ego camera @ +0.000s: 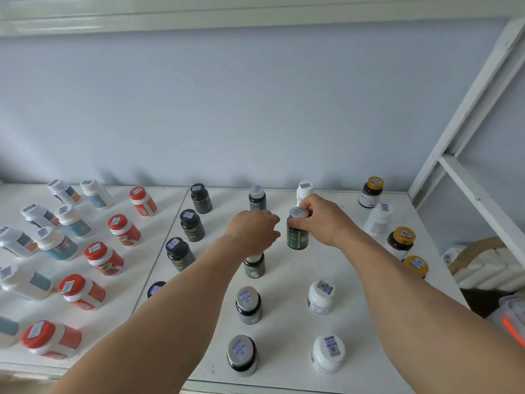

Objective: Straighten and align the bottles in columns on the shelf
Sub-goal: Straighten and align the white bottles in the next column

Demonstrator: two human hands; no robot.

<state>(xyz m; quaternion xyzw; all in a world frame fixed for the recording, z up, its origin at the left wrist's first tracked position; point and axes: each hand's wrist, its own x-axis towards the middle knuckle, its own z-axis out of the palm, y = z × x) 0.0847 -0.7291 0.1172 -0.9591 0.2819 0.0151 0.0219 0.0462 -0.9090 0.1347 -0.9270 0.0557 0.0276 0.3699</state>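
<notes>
Toward the back of the white shelf (pixel 284 373), between two columns, my right hand (pixel 326 220) has its grip closed on a dark green bottle (pixel 297 233), fingers wrapped over the silver cap and thumb pressed against the shoulder. The bottle sits out of line: it is to the right of the green column and left of the white one, with a white bottle (pixel 304 190) just behind my knuckles. It looks tilted slightly, and I cannot tell whether its base rests on the shelf or is lifted just clear.

What worries me most is the crowding. If I swing the bottle left toward its column, my wrist or the bottle's side could clip the white bottle behind, or knock the green bottle (pixel 254 265) standing under my left wrist. A hold this high on the cap also lets the body swing, so setting it down on an edge could topple it into its neighbours.

My left hand (pixel 252 230) is over the green column, knuckles up and fingers curled downward. Whether it grips anything I cannot tell, since the fingers hide what lies beneath them; another green bottle (pixel 257 198) stands just past it. Both forearms reach forward from the bottom of the view, the left angling in from the lower left, the right from the lower right, converging near mid-shelf.
</notes>
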